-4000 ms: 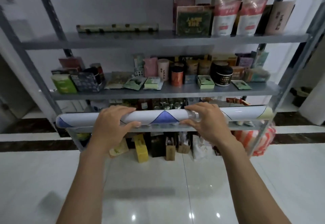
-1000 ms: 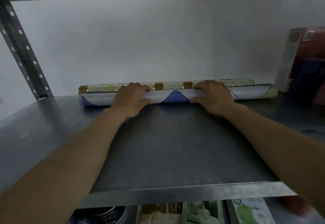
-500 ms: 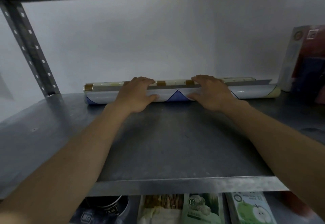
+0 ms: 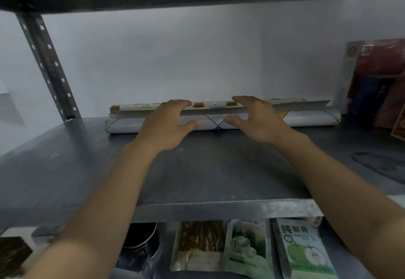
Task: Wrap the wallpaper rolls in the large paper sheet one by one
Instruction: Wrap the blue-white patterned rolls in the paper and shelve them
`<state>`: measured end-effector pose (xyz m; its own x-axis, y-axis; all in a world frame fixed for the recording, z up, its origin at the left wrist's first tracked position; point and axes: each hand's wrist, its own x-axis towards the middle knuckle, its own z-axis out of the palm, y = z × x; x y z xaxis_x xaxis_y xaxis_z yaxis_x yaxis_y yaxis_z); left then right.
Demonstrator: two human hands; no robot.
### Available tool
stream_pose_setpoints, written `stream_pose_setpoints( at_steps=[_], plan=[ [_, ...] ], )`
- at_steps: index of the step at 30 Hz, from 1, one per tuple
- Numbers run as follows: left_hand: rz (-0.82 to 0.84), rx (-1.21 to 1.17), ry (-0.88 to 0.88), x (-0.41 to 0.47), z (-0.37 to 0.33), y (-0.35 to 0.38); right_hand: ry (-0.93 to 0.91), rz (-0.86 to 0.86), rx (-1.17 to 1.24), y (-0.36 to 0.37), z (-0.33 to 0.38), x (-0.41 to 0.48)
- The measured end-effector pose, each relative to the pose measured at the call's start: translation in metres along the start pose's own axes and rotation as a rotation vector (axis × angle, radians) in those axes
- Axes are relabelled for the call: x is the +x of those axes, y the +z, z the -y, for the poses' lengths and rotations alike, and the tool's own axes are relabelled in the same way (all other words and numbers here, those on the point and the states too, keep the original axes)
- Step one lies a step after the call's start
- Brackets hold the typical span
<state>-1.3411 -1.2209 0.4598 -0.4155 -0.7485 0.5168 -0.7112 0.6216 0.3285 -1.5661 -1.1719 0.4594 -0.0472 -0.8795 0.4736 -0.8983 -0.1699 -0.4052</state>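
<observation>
Left hand (image 4: 166, 123): fingers spread wide over roll (image 4: 311, 121).
Right hand (image 4: 258, 121): likewise wide, gripping nothing.
Flap (image 4: 306, 106): stands loose; press flat, tuck under.

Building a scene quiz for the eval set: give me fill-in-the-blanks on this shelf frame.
The white roll with blue lines lies on the metal ___.
The tile-patterned roll lies directly ___ it, nearer the wall.
On the level below, one pouch shows a green ___.
Missing words: shelf; behind; apple.
</observation>
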Motion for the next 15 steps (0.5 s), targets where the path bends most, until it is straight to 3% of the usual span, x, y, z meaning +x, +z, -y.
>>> stream_pose_setpoints(
  at_steps=[6, 15],
  plan=[
    [-0.073, -0.071, 0.0, -0.033, -0.018, -0.007, 0.05, -0.091, 0.136, -0.009, 0.015, -0.039],
    [-0.221, -0.358, -0.05, -0.109, -0.044, -0.022, 0.125, -0.261, 0.404, -0.005, 0.038, -0.133]
  ],
)
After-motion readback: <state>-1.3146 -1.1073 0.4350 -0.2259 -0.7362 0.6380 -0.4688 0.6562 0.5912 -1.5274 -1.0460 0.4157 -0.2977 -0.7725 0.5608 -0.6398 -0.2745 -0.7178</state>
